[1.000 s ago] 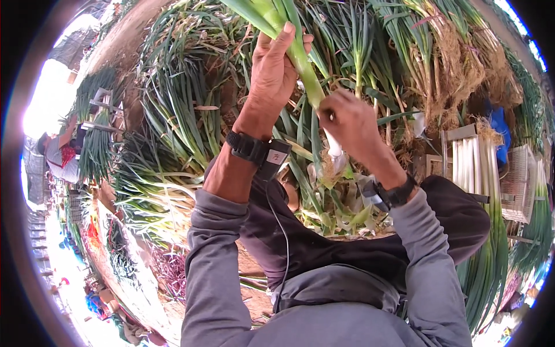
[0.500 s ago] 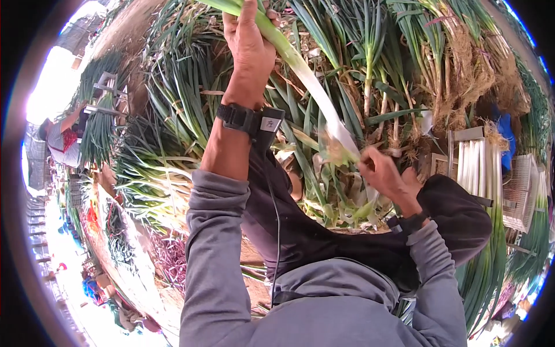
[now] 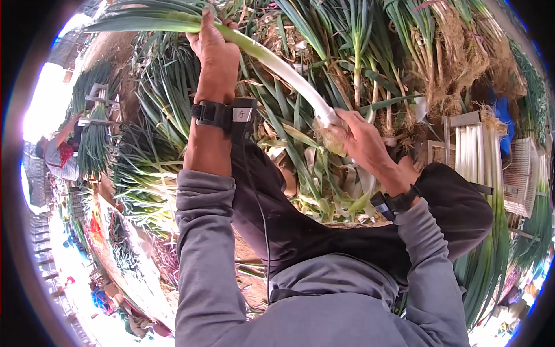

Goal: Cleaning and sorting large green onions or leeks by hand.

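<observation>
A long green onion [image 3: 282,69] stretches slantwise between my two hands, its green leaves at the far left and its white shank toward the right. My left hand [image 3: 215,53] is closed round it where the green begins. At the root end, my right hand [image 3: 369,146] pinches the white base, with the fringe of pale roots hanging below the fingers. Beneath it lie stripped leaves and peelings [image 3: 341,196] between my legs.
Unpeeled green onions with earthy roots [image 3: 462,63] lie at the far right. A metal rack [image 3: 465,120] holds cleaned white-stemmed ones by my right knee, beside a pale crate [image 3: 523,179]. Leafy piles [image 3: 144,156] lie left. Another person [image 3: 60,162] sits at far left.
My left hand has moved left with the green onion, bringing more leaves into view. My right hand has moved up and left onto its root end, where it was blurred just below before.
</observation>
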A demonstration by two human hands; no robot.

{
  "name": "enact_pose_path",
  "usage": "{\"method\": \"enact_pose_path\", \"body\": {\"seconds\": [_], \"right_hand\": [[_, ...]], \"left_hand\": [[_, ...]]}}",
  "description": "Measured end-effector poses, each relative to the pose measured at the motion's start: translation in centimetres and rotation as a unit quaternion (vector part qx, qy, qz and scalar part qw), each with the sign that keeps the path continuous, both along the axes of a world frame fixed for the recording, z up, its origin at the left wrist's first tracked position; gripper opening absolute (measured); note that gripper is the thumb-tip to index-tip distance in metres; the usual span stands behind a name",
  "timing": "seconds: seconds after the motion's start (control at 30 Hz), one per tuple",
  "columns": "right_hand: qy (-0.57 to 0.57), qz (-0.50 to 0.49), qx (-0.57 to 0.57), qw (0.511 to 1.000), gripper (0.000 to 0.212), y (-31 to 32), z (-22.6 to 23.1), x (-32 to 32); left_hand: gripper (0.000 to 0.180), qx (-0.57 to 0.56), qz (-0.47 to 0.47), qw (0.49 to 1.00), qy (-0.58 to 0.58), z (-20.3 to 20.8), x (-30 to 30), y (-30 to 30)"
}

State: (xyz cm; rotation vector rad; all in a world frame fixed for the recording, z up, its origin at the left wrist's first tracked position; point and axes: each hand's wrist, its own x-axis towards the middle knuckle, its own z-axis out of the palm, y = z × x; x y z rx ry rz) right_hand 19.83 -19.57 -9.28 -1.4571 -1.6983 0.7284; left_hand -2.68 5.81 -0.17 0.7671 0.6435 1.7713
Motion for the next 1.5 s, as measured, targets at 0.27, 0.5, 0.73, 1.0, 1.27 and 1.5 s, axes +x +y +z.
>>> {"method": "enact_pose_path", "body": {"seconds": [0.27,0.5,0.73,1.0,1.27,1.5], "right_hand": [[-0.029,0.090,0.003,0.996,0.017,0.8,3.4,-0.5],[-0.235,0.047,0.177,0.955,0.015,-1.5,7.7,-2.8],[-0.287,0.034,0.147,0.946,0.014,-10.0,7.4,0.3],[0.063,-0.084,-0.106,0.989,0.052,-4.4,0.6,2.1],[0.449,-0.005,-0.166,0.878,0.054,3.6,0.2,-3.2],[0.528,0.054,-0.140,0.836,0.036,2.7,3.0,-4.0]], "left_hand": [[0.033,-0.159,-0.063,0.985,0.004,-2.6,-2.6,1.0],[0.038,-0.234,-0.039,0.965,-0.113,-4.3,-3.7,3.3],[0.037,-0.172,0.090,0.973,-0.128,-4.1,-7.5,4.6],[0.034,-0.108,0.118,0.978,-0.135,-1.9,-6.6,2.3],[0.040,-0.206,0.044,0.964,-0.161,-3.5,-6.4,3.8],[0.039,-0.203,0.032,0.945,-0.255,-3.6,-4.9,4.5]]}}
